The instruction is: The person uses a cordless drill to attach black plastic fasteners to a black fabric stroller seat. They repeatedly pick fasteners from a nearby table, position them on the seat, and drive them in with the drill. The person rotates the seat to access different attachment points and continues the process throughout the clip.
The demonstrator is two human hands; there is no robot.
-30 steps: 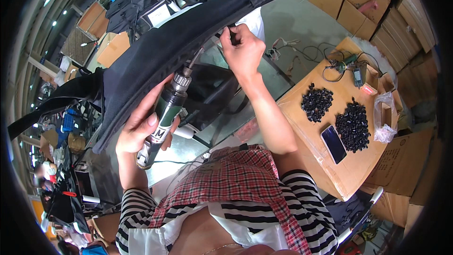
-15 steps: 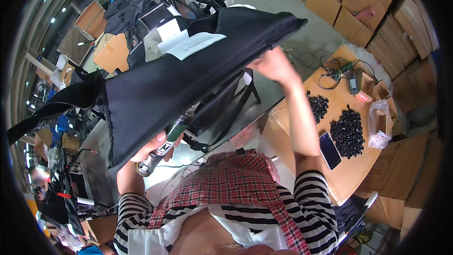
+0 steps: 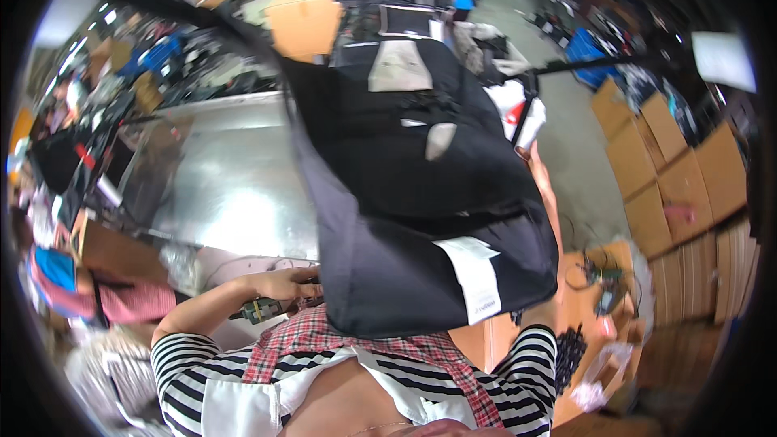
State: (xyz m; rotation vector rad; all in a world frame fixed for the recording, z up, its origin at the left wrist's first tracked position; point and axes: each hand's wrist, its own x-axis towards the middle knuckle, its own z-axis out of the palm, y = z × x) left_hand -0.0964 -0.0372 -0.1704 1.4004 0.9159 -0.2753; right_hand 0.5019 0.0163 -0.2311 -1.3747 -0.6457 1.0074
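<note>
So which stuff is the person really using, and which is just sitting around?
In use:
- black bag, lifted up by the right hand
- green power screwdriver, at the left hand

Lying about:
- pile of black screws
- cardboard boxes
- metal worktable

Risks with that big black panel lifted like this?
1. The black fabric-covered panel hides most of the view, right hand included, so the work is partly blind.
2. The left hand holds the power tool low beside the panel's edge; it might snag the fabric.
</note>
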